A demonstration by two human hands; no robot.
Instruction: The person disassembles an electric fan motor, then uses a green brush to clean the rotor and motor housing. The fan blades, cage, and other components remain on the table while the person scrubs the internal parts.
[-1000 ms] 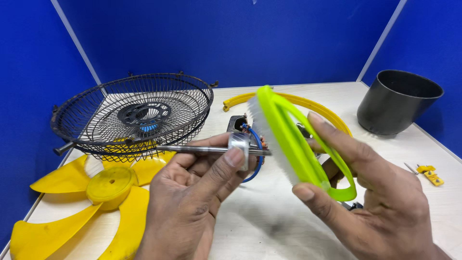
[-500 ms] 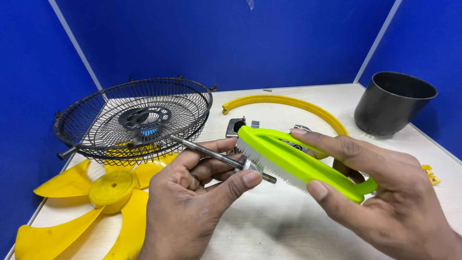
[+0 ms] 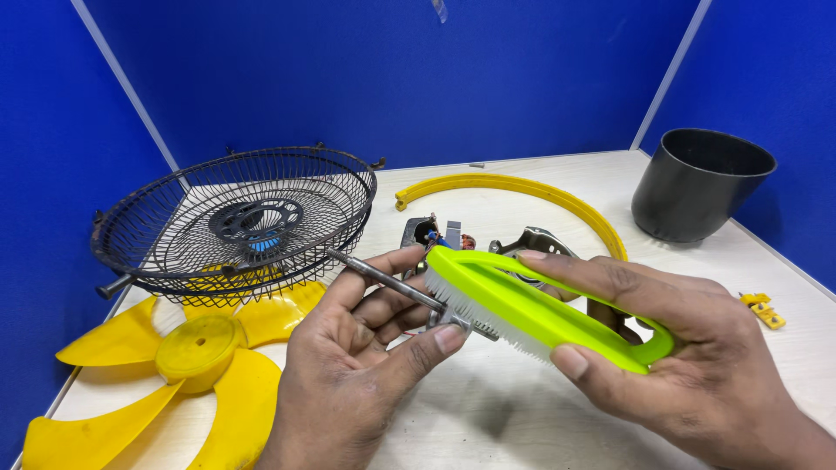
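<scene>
My left hand [image 3: 361,365] grips a thin metal shaft [image 3: 383,280] with a small round part at its lower end, held slanted above the table. A lime-green brush [image 3: 531,309] with white bristles is in my right hand [image 3: 688,365], fingers along its looped handle. The bristles rest against the shaft near my left thumb.
A black wire fan guard [image 3: 235,222] stands at the back left. A yellow fan blade [image 3: 174,357] lies at the front left. A yellow curved ring [image 3: 540,191], metal motor parts [image 3: 444,235], a black pot [image 3: 701,183] and a small yellow clip [image 3: 764,309] lie on the pale table [image 3: 522,426].
The brush has turned from edge-on to lying flat across the shaft. The shaft has tilted, its free end now pointing up and left toward the fan guard.
</scene>
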